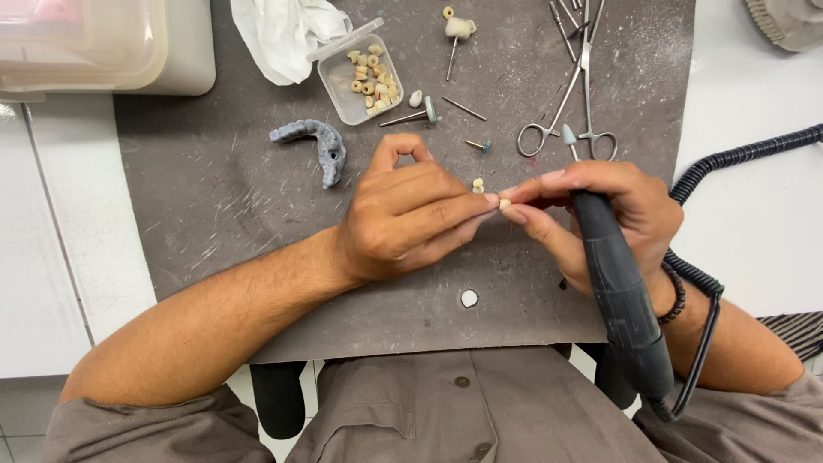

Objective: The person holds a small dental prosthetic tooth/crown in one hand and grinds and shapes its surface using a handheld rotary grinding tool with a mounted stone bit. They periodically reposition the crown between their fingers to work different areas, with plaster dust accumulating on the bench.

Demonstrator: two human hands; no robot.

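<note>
One small cream tooth piece [504,204] pinched between both hands, left [411,219] and right [600,206], right also gripping one handpiece [621,300].

Too small to tell: pale piece [505,204] pinched between fingertips. Cut off by the top edge: scissors [573,86], white cloth [279,34]. Hidden behind right hand [613,214]: handpiece [621,300] front.

A white bench [754,214] is carrying a scuffed grey mat [214,214]. Lying on the mat are a grey jaw-shaped cast [313,146] at far left, a clear box of small beige pieces [364,81], a crumpled white tissue [279,34], several loose burs [411,116], and scissors [566,103] at far right. A small white chip [469,298] is sitting near the front edge.
</note>
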